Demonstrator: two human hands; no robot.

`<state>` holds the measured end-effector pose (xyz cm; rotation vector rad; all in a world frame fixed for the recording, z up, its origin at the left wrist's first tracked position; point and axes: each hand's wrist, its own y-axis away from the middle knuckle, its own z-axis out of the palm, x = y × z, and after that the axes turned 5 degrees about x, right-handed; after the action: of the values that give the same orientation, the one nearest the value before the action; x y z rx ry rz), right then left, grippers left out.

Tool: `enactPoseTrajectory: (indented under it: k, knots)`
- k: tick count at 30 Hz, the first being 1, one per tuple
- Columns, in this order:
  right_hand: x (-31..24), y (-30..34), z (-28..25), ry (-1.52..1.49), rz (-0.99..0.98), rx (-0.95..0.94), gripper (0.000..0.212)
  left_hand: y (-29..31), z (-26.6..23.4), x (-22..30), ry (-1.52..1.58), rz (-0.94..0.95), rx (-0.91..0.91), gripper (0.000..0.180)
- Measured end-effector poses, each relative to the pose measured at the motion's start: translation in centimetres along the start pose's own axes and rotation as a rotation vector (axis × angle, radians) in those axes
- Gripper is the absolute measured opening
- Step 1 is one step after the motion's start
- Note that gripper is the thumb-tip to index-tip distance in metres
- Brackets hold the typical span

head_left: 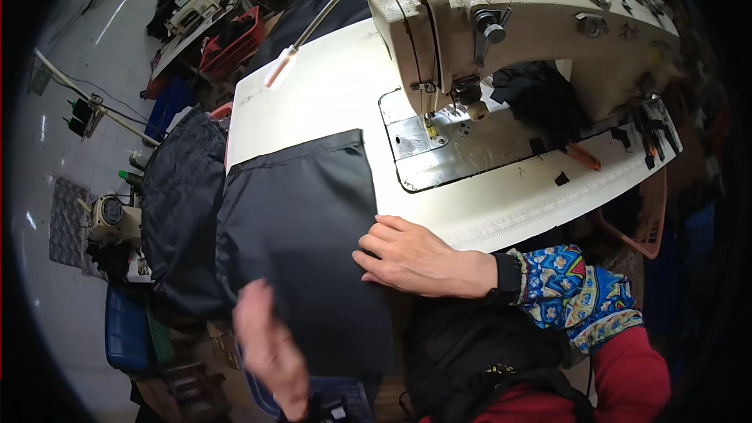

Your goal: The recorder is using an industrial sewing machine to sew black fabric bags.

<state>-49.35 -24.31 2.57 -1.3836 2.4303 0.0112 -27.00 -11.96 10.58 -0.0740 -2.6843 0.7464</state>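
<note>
A dark grey-black fabric panel lies on the white sewing table and hangs over its near edge. Along its top runs a folded, stitched-looking band. My right hand rests on the panel's right edge, its fingers stretched out on the cloth. Over the panel's lower left side is my left hand, smeared by motion, so its fingers cannot be read. The sewing machine stands to the right, with its needle area apart from the panel.
Another dark cloth hangs at the left. Under the machine arm lies black fabric, with an orange-handled tool and scraps nearby. A flexible lamp reaches over the table. A blue crate stands lower left, a pink basket right.
</note>
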Motion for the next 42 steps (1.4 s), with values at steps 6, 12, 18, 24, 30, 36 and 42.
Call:
enactPoseTrajectory:
  k: [6,12,18,24,30,36,42]
  knots:
    - [-0.7,5.1,1.2,0.055,0.005,0.365,0.046,-7.1,13.0,1.9,0.232,0.396,-0.223,0.042]
    - [-2.4,9.0,0.5,0.023,0.039,0.315,0.046,-10.4,19.0,2.7,0.386,0.35,-0.279,0.033]
    - [2.4,9.6,-1.9,-0.016,0.063,0.397,0.037,-11.4,19.5,4.0,0.438,0.233,-0.34,0.021]
    - [5.8,7.6,-3.1,0.403,0.14,0.33,0.037,-12.0,19.4,4.0,0.49,0.141,-0.399,0.015]
    - [6.6,7.4,-3.4,0.367,0.169,0.255,0.035,-12.4,19.7,4.6,0.471,0.095,-0.41,0.01]
    - [8.4,7.7,-4.5,0.3,0.11,0.317,0.032,-13.1,20.8,5.5,0.514,0.053,-0.429,0.011]
    - [11.1,7.2,-5.7,0.144,0.288,0.208,0.042,-16.0,23.1,6.1,0.471,0.031,-0.418,0.011]
